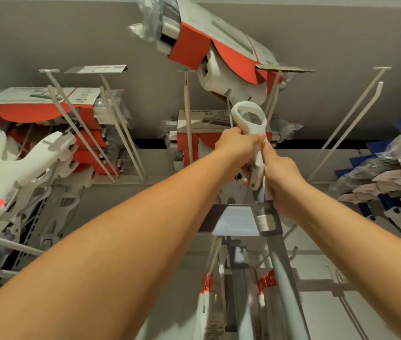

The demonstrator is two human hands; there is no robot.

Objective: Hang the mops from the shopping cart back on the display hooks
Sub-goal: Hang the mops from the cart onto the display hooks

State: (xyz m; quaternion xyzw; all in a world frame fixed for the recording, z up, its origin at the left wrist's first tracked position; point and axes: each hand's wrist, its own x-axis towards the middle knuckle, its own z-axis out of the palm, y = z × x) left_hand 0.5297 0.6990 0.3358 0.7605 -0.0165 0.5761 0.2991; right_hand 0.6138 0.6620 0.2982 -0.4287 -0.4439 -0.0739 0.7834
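I look steeply up at the display. A mop with a grey pole and a white handle ending in a hanging loop is raised in front of me. My left hand grips the white handle just under the loop. My right hand grips the pole's top a little lower. The loop sits just below a hung mop head in red and white packaging, near long white display hooks. The shopping cart is out of view.
More packaged mop heads hang on hooks at the left, with white mop frames below. An empty double hook reaches out at the upper right. Blue-handled mops crowd the right edge. A price-tag holder juts out under my hands.
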